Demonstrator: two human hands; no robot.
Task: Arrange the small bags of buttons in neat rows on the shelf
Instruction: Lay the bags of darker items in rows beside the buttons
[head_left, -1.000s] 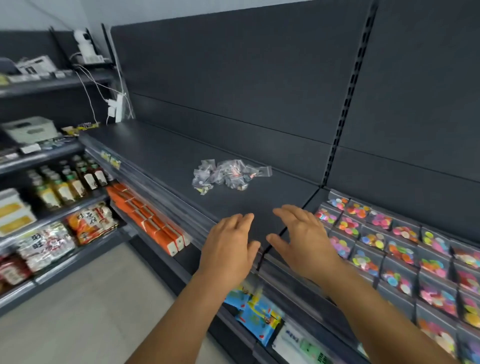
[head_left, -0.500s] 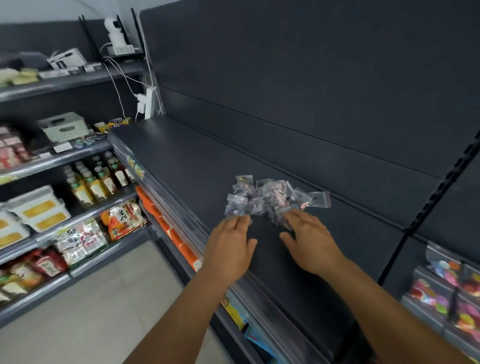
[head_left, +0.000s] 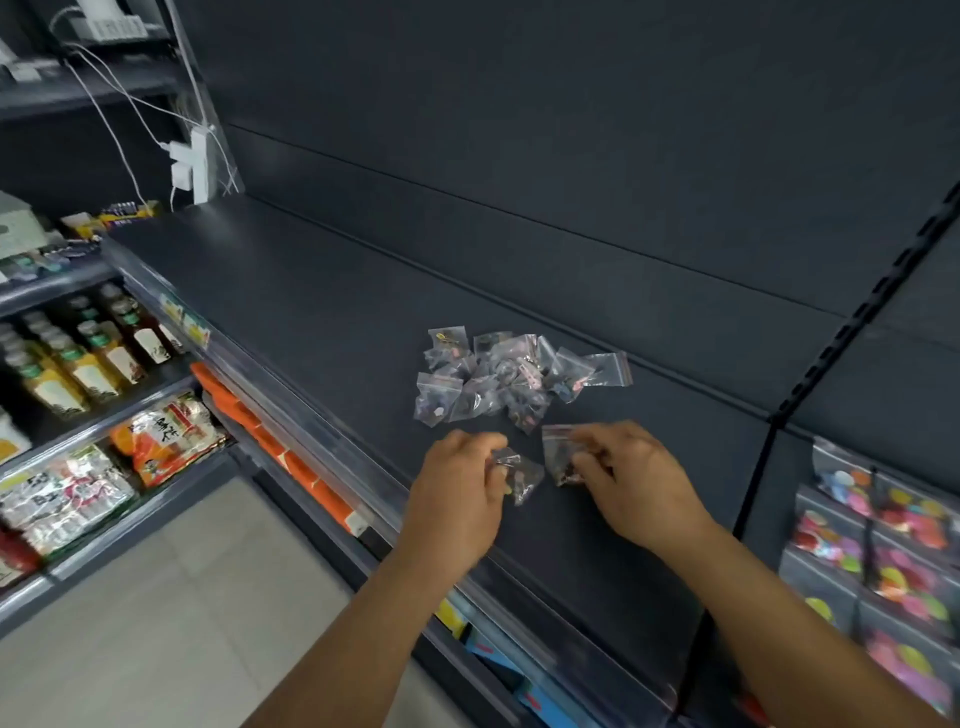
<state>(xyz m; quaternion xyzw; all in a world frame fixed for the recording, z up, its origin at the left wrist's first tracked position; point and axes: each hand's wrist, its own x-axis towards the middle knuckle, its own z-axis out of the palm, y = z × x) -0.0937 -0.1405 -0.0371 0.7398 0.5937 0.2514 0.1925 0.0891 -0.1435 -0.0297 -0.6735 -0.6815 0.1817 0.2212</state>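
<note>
1 bag (head_left: 517, 475) per hand (head_left: 460, 493)

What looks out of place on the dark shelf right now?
The small bags of buttons lie in a jumbled, overlapping heap mid-shelf, not in rows. Only two are pulled out: the left hand and right hand each pinch one.

You stood in a shop aisle lined with dark shelving.
Before you rose a dark grey back panel (head_left: 571, 130) with a slotted upright (head_left: 852, 332) at its right. To your left ran shelves of bottles (head_left: 88, 358) and snack packets (head_left: 166, 436); a white power strip (head_left: 195, 166) with trailing cables hung at the corner. The floor (head_left: 171, 623) was pale and plain. Colourful packets (head_left: 883, 545) filled the right-hand bay.
</note>
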